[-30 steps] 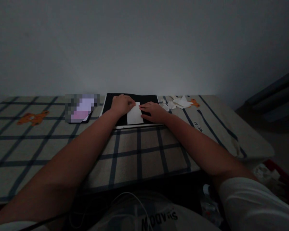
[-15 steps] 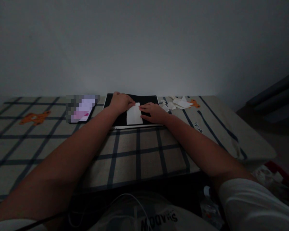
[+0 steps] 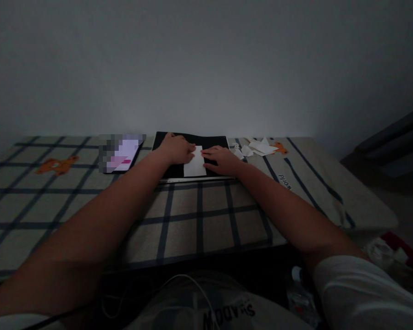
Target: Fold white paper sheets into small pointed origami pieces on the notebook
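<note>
A small white sheet of paper (image 3: 195, 166) lies flat on a black board (image 3: 213, 141) with a pale border. At its upper left edge, my left hand (image 3: 177, 149) has its fingers curled together, closed on the paper's side. From the right, my right hand (image 3: 222, 160) rests with fingers stretched out and apart, the tips touching the paper's right edge. Several torn white paper scraps (image 3: 259, 146) lie just right of the board.
A plaid cloth (image 3: 186, 215) with printed orange bears covers the table. Left of the board lies a phone (image 3: 127, 153) with a lit, partly blurred screen. A wall (image 3: 192, 68) rises behind. Below the table at right is a clear plastic bottle (image 3: 301, 295); a pale cable (image 3: 179, 276) crosses my lap.
The view has shifted slightly, so the table things sit a little to the right. My left fingers have edged slightly over the paper; my right hand stays at its right edge.
</note>
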The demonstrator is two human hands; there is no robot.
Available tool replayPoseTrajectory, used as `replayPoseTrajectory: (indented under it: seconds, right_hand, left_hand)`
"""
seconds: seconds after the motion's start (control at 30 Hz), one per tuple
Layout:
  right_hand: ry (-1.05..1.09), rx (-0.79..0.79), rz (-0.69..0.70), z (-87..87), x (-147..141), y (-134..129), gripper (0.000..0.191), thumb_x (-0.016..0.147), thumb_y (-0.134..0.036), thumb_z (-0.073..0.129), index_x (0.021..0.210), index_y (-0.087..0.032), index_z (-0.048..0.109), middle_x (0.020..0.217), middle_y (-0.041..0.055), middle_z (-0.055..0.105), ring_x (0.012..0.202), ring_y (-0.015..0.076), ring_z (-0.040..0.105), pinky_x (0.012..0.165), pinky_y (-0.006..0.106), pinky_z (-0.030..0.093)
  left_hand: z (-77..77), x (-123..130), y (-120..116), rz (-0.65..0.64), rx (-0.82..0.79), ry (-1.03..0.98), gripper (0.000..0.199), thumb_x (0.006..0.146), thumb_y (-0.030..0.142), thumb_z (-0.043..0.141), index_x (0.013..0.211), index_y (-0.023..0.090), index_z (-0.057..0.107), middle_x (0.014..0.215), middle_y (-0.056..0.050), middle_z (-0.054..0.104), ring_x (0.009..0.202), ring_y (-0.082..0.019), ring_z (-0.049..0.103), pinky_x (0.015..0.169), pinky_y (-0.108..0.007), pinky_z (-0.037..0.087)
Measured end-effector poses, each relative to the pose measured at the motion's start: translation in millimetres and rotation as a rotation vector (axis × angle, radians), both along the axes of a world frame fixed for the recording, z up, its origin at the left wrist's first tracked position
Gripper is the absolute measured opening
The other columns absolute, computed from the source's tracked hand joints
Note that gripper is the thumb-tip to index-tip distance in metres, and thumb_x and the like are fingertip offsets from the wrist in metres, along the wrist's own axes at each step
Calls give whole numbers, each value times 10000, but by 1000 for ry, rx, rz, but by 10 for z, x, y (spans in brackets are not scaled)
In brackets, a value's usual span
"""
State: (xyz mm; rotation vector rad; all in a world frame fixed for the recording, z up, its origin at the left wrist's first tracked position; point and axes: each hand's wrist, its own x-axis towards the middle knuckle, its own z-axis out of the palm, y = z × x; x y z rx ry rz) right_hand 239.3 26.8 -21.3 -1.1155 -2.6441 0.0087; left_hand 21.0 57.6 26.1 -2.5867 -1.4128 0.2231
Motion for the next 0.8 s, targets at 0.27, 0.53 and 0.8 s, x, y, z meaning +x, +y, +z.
replayPoseTrajectory:
  seconds: [0.27, 0.53, 0.8]
  right_hand:
    - [13, -4, 1, -30, 9, 27, 475, 961, -410, 518, 1373, -185, 596, 1441, 89, 568, 1269, 297, 502, 1025, 486, 424]
    - [6, -4, 5, -26, 9, 26, 483, 963, -408, 514, 1372, -165, 594, 1444, 97, 565, 1276, 297, 502, 1034, 484, 421]
    - [1, 12, 3, -28, 3, 17, 468, 966, -404, 514, 1368, -181, 597, 1442, 87, 568, 1278, 295, 503, 1029, 487, 424]
  left_hand:
    - [-54, -20, -72, 4, -23, -59, 552, 919, 498, 391, 1417, 310, 533, 1405, -99, 591, 1312, -324, 461, 1038, -514, 275]
    - [-79, -30, -52, -9, -19, -75, 556, 930, 506, 388, 1416, 281, 539, 1398, -124, 593, 1310, -347, 451, 1037, -534, 262]
    - [75, -45, -44, -2, -184, -51, 724, 824, 676, 534, 1490, 420, 408, 1540, -23, 460, 1370, -362, 398, 1086, -529, 258]
